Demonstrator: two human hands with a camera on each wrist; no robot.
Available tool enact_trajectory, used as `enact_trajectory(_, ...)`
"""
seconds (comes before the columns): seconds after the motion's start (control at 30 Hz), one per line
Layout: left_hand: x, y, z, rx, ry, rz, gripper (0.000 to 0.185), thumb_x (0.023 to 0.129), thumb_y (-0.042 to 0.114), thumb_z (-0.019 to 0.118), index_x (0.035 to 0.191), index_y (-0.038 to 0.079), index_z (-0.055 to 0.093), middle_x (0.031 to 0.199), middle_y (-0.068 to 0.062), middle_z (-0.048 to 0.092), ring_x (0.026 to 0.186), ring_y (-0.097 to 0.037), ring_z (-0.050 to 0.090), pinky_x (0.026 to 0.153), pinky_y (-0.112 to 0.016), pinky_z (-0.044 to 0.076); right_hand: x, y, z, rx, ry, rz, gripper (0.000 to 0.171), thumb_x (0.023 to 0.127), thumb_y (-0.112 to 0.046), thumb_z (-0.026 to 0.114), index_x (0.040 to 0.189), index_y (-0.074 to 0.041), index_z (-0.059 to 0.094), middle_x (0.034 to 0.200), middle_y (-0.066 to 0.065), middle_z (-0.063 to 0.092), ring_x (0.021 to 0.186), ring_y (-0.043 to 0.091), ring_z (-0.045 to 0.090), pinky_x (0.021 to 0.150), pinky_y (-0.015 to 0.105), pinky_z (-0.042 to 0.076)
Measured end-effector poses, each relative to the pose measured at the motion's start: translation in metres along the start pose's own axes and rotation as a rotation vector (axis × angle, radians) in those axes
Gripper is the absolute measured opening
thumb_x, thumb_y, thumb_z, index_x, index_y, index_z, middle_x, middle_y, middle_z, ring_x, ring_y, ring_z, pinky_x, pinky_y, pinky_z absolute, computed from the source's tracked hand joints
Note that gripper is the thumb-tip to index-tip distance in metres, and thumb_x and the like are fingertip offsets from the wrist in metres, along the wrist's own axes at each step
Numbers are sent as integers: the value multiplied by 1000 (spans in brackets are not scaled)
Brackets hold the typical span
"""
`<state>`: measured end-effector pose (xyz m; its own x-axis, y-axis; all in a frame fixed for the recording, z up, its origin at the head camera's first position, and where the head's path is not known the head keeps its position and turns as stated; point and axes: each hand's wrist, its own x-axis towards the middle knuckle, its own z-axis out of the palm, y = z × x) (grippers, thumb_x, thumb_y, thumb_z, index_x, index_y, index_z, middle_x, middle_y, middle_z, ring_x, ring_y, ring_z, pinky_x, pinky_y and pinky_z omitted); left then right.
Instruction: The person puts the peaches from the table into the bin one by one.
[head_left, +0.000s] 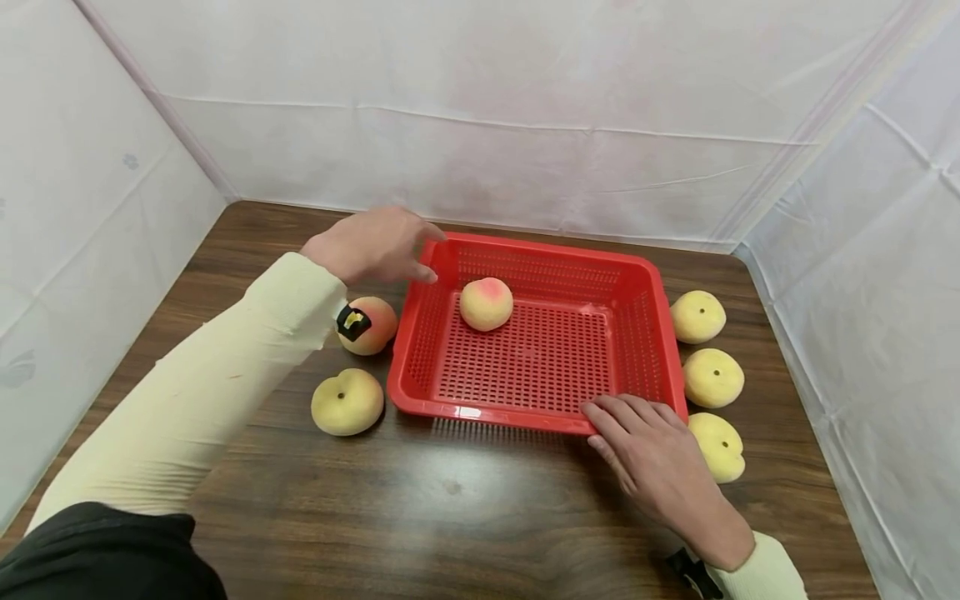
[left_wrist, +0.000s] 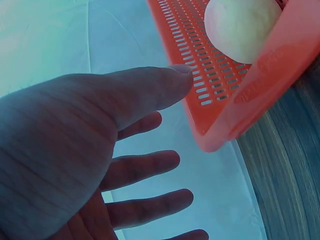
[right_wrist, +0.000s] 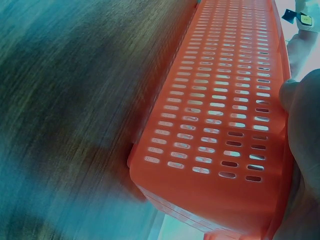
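Note:
My left hand (head_left: 378, 246) hovers by the far left corner of a red perforated plastic basket (head_left: 495, 417). Its fingers are spread and hold nothing; in the left wrist view the thumb (left_wrist: 155, 87) overlaps the basket's side. Inside the basket, toward the left, sits one pale yellow peach (head_left: 486, 305) with a pink top. At the near right corner my right hand (head_left: 652, 454) holds the rim, fingers bent over it and thumb on the near side. The right wrist view shows the slotted outer wall (right_wrist: 200, 130) beside this hand.
Left of the basket are a reddish peach (head_left: 378, 327), partly behind the left wrist, and a yellow peach (head_left: 347, 402). Three yellow peaches stand in a row along its right side, the nearest (head_left: 717, 447) beside the right hand. White sheeting (head_left: 480, 117) encloses the wooden table (head_left: 420, 517).

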<state>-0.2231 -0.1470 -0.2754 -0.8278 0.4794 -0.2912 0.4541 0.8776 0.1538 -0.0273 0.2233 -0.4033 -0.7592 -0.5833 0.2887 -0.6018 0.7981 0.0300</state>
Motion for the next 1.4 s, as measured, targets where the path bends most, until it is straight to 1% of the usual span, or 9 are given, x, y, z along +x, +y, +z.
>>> enact_trajectory(0.13,-3,-2,-1,-5,11,8,51,97,33,71,145,21,61,130,-4,70,118,-26,65,96,-52,54,-1,-1,0,15,4,15,37,106,-38,54,133,-17,68,127,4,72,119,27,67,96,47,53)
enact_trajectory(0.27,-6,-6,-3,-20,5,-8,53,96,33,71,147,23,59,140,-5,66,128,-28,61,100,-55,52,-1,-1,0,24,3,24,36,101,-34,62,133,-17,68,128,3,72,119,27,67,96,47,53)
enact_trajectory(0.43,-10,-10,-5,-25,8,-16,59,95,35,72,151,22,56,150,-6,60,139,-31,56,107,-57,49,0,1,0,22,4,26,36,103,-36,58,132,-17,68,127,4,72,119,27,67,96,47,53)
enact_trajectory(0.67,-12,-14,-5,-11,-1,-43,63,96,36,71,153,18,53,155,-10,56,143,-35,52,109,-60,47,0,2,1,20,8,25,38,107,-39,51,132,-17,68,127,4,72,118,28,67,96,48,53)
enact_trajectory(0.93,-17,-21,-1,-20,5,-59,66,94,34,74,153,13,52,157,-13,54,145,-37,50,114,-58,43,0,3,2,27,17,24,36,103,-36,59,133,-17,68,127,5,72,118,28,67,96,47,53)
enact_trajectory(1.0,-18,-22,-1,-30,2,-70,67,94,35,74,154,14,51,157,-13,53,146,-37,49,114,-58,43,1,4,2,26,15,25,37,100,-34,63,133,-17,68,127,4,72,118,28,67,96,47,53)
enact_trajectory(1.17,-19,-25,-1,-37,-4,-82,68,95,38,73,155,15,49,158,-12,52,146,-39,49,114,-60,43,2,4,3,21,8,28,37,101,-35,63,133,-17,68,127,4,72,118,27,67,96,47,53)
enact_trajectory(1.27,-20,-27,-1,-25,0,-76,68,95,37,73,154,14,50,158,-13,53,144,-40,51,113,-60,43,2,4,3,21,11,25,37,103,-36,59,133,-17,68,127,5,72,118,28,67,95,47,53)
enact_trajectory(1.4,-19,-30,1,4,3,-73,68,94,35,74,153,11,51,156,-15,55,141,-41,54,113,-60,44,2,5,3,23,24,17,39,108,-40,50,132,-16,69,126,5,72,118,28,67,95,47,53)
